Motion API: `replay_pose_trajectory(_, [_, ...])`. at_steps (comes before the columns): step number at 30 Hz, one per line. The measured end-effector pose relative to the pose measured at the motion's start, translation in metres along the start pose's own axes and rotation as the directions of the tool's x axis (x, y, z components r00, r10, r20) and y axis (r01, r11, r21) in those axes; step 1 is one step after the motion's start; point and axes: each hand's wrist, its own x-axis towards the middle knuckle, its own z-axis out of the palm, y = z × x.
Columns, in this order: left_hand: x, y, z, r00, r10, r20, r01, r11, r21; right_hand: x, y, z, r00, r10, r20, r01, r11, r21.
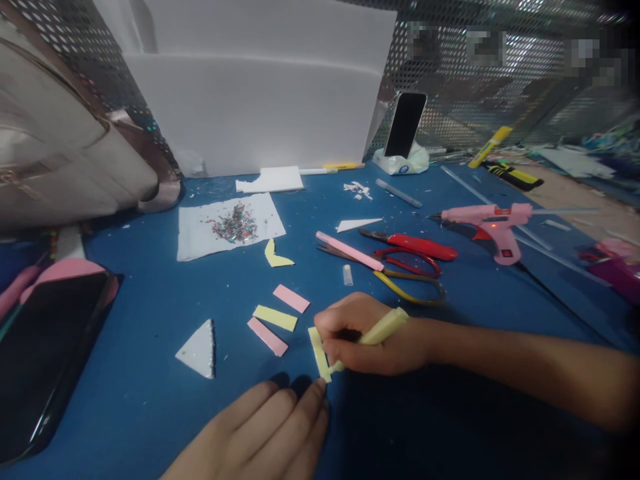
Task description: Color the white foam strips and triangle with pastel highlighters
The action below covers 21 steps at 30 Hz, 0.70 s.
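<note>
My right hand [367, 337] is closed around a pale yellow pen-like tool [383, 328], its tip down on a yellow paper strip [318, 352] on the blue table. My left hand [263, 433] lies flat with fingers stretched out and together, its fingertips touching the near end of that strip. Just left lie a pink strip [267, 336], a second yellow strip [275, 317] and another pink strip [291, 298]. A white triangle piece [199, 349] lies further left.
Scissors [385, 263], a red cutter [415, 245] and a pink glue gun [493, 227] lie right of centre. A paper with glitter [227, 227], white foam boards [250, 87], a propped phone [405, 123], a bag [65, 147] and a dark tablet [40, 360] surround the work area.
</note>
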Motion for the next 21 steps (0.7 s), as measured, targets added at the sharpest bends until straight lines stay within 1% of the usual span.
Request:
replay_pose_trajectory(3, [0.0011, 0.0016, 0.0003, 1.0, 0.011, -0.01, -0.011, 1.0, -0.001, 0.0003, -0.0011, -0.0002, 1.0, 0.004, 0.005, -0.004, 1.0, -0.019])
replay_pose_trajectory(7, [0.0012, 0.0026, 0.0001, 0.999, -0.035, 0.025, 0.035, 0.999, -0.01, 0.0008, -0.0027, 0.0002, 1.0, 0.013, 0.0, -0.013, 1.0, -0.018])
replay_pose_trajectory(9, [-0.0001, 0.0017, 0.0002, 0.999, -0.036, 0.017, 0.036, 0.999, -0.005, 0.0011, -0.003, 0.0004, 1.0, 0.011, -0.004, -0.011, 1.0, -0.013])
replay_pose_trajectory(12, [-0.0019, -0.0002, 0.0006, 1.0, 0.029, -0.012, -0.029, 1.0, 0.01, 0.0013, -0.0031, 0.0002, 1.0, 0.009, -0.01, -0.009, 1.0, -0.011])
replay_pose_trajectory(14, [-0.0024, -0.0002, 0.0003, 0.999, 0.039, -0.003, -0.039, 0.999, 0.009, 0.0012, -0.003, -0.0001, 1.0, 0.011, -0.01, -0.011, 1.0, -0.008])
replay_pose_trajectory(18, [-0.0024, 0.0022, -0.0007, 0.999, -0.025, 0.031, 0.025, 1.0, 0.005, 0.0005, -0.0025, -0.0003, 1.0, 0.012, -0.008, -0.012, 1.0, -0.009])
replay_pose_trajectory(21, [-0.0013, 0.0013, 0.0004, 0.999, -0.021, 0.029, 0.021, 1.0, 0.006, 0.0, -0.0018, 0.0001, 1.0, 0.01, -0.014, -0.011, 1.0, -0.014])
